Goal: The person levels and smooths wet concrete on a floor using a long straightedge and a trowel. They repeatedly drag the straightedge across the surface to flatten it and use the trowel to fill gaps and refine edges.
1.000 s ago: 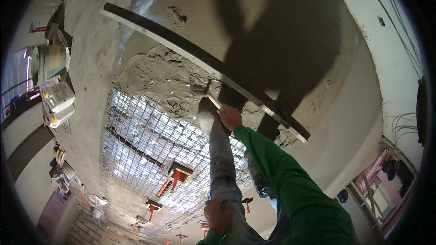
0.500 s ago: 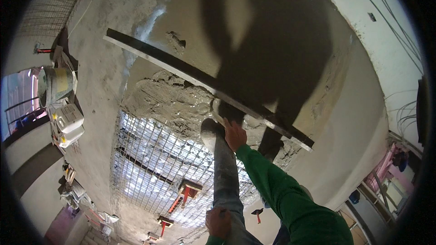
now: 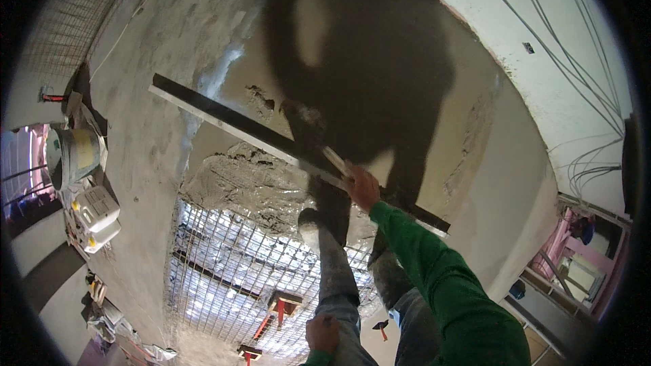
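At nine o'clock stands a grey-green cylindrical bucket with a pale yellow band, near a bright window with dark bars. Just below it, towards half past eight, sit white boxy plastic jugs. A rust-grey wire-mesh panel leans at ten. Thin dark cables and a small dark rectangular wall socket lie towards two.

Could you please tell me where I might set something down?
Bare floor lies between the bucket and white jug on the left and the wire mesh and wet cement. It is crowded around the right hand, trowel and long bar.
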